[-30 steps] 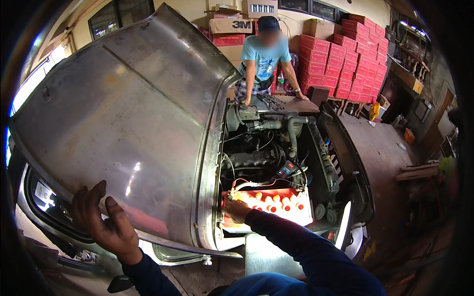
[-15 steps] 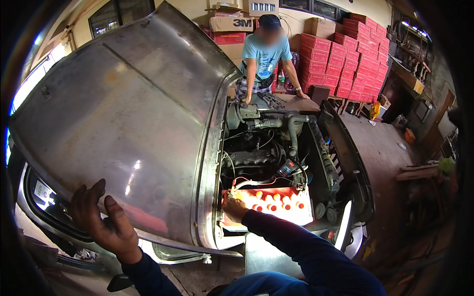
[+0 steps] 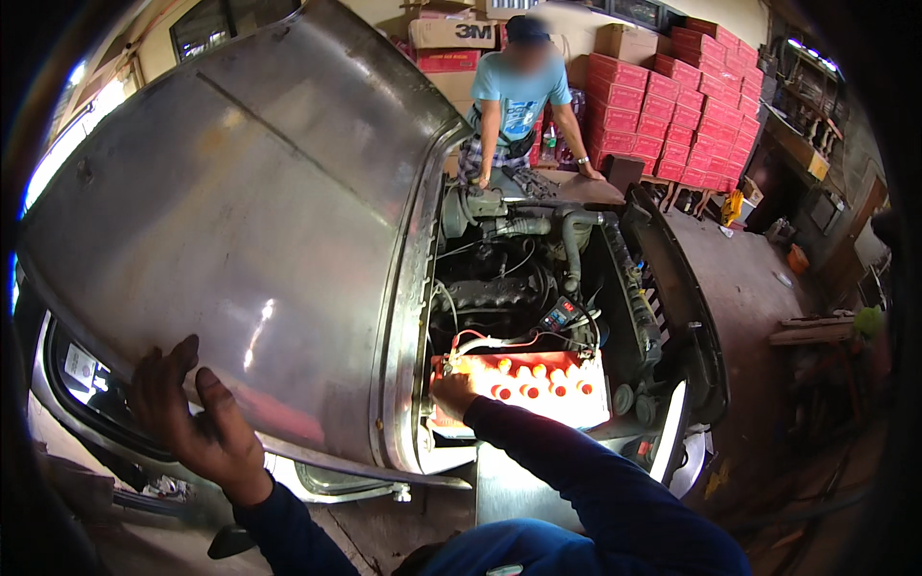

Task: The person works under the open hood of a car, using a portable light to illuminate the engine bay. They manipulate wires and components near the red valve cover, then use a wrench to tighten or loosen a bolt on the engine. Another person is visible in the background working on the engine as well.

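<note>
A red-topped car battery (image 3: 567, 403), lit very brightly, sits in the near side of the engine bay. At its left end my right hand (image 3: 453, 392) is closed beside the terminal; whatever lies between the fingers is too small to make out. A red cable (image 3: 471, 336) and a pale cable run from that end. Behind the battery rests a small black tester (image 3: 559, 314) with a red display. My left hand (image 3: 200, 422) is raised, palm up and fingers spread, at the lower edge of the raised grey hood (image 3: 259, 221); I cannot tell whether it touches the metal.
The engine (image 3: 495, 293) and hoses fill the bay beyond the battery. Across the car a person in a light blue shirt (image 3: 519, 96) leans both hands on the fender. Red boxes (image 3: 691, 115) are stacked along the back wall. A bright light strip (image 3: 670, 432) stands by the near front corner.
My right hand stays at the battery's left end, its wrist turned slightly. My left hand has shifted a little up and left. The person opposite still leans on the fender.
</note>
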`<state>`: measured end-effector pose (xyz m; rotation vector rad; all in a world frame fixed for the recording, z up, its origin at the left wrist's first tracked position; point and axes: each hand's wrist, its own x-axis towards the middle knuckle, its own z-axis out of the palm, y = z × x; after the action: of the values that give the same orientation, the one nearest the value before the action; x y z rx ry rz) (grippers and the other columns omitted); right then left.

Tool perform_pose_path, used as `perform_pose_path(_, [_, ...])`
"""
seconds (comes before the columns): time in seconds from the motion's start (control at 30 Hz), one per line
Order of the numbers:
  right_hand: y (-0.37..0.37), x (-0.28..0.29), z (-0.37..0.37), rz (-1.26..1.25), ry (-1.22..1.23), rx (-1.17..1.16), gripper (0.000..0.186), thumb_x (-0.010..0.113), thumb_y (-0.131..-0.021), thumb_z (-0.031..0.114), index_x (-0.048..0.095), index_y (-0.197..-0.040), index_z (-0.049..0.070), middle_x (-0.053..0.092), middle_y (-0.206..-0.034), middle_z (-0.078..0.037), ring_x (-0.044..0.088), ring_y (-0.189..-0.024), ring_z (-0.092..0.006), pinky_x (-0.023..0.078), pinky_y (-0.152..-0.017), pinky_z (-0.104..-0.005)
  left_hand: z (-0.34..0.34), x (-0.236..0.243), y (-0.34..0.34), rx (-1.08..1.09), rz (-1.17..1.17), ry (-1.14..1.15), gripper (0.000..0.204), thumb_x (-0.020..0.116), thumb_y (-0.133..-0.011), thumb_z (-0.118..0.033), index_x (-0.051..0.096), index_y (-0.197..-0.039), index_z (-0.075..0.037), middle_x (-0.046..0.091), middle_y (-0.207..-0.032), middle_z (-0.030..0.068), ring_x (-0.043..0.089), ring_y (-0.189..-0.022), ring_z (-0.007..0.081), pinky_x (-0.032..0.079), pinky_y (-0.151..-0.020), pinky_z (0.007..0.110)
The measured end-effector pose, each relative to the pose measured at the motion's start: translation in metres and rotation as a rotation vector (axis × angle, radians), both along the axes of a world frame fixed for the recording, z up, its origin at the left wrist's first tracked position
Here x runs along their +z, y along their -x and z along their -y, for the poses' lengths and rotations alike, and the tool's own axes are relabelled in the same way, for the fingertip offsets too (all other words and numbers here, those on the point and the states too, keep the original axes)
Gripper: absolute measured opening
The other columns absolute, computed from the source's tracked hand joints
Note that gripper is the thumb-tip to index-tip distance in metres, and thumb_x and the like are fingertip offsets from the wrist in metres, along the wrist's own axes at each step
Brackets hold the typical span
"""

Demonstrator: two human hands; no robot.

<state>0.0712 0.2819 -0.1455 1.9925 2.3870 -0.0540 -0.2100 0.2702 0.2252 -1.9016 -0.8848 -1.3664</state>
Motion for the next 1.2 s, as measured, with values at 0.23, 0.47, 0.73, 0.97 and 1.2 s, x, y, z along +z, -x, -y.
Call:
perform_pose_path(0.23, [-0.018, -0.051, -0.003, 0.022, -0.072, 0.101, 0.033, 0.055, -0.096, 0.019, 0.063, -0.121, -0.001, 0.068, -0.108, -0.021, 0.069, -0.099, -0.0328, 0.058, -0.075, -0.0481, -0.005, -0.005, 0.011, 0.020, -0.063, 0.002, 0.030, 0.053, -0.103, -0.020, 0.072, -0.115, -0.001, 0.073, -0.117, 0.0088, 0.057, -0.119, 0.0314, 0.041, -0.108, 0.046])
perform_pose_path(0.47, [-0.020, -0.077, -0.020, 0.553, -0.338, 0.081, 0.030, 0.049, -0.101, 0.028, 0.062, -0.121, 0.009, 0.070, -0.102, -0.007, 0.067, -0.094, -0.0247, 0.053, -0.089, -0.0417, -0.015, 0.001, 0.023, -0.045, -0.171, -0.025, 0.031, 0.056, -0.103, -0.022, 0.070, -0.118, 0.001, 0.073, -0.115, 0.0093, 0.059, -0.115, 0.0282, 0.045, -0.105, 0.042])
perform_pose_path(0.73, [-0.030, 0.031, 0.008, -0.108, 0.039, 0.030, 0.013, 0.070, -0.079, 0.016, 0.073, -0.082, 0.004, 0.073, -0.079, -0.017, 0.074, -0.078, -0.0352, 0.058, -0.070, -0.0492, -0.012, -0.004, 0.018, -0.085, -0.107, -0.041, 0.026, 0.061, -0.098, -0.013, 0.072, -0.116, 0.003, 0.074, -0.114, 0.0113, 0.059, -0.114, 0.0277, 0.046, -0.105, 0.042])
perform_pose_path(0.97, [-0.044, 0.023, -0.003, -0.194, 0.092, 0.159, 0.024, 0.071, -0.084, 0.023, 0.070, -0.100, 0.005, 0.072, -0.083, -0.017, 0.073, -0.078, -0.0362, 0.057, -0.069, -0.0488, -0.011, 0.001, 0.016, -0.063, -0.185, -0.089, 0.024, 0.061, -0.097, -0.012, 0.071, -0.114, 0.002, 0.076, -0.110, 0.0101, 0.059, -0.114, 0.0265, 0.046, -0.105, 0.041])
perform_pose_path(1.2, [-0.033, 0.039, 0.007, -0.135, 0.076, 0.104, 0.028, 0.075, -0.081, 0.028, 0.068, -0.090, 0.003, 0.070, -0.073, -0.017, 0.071, -0.069, -0.0362, 0.056, -0.061, -0.0491, -0.009, 0.001, 0.014, -0.123, -0.117, -0.037, 0.023, 0.061, -0.094, -0.009, 0.071, -0.112, 0.002, 0.076, -0.109, 0.0100, 0.062, -0.108, 0.0262, 0.047, -0.102, 0.040])
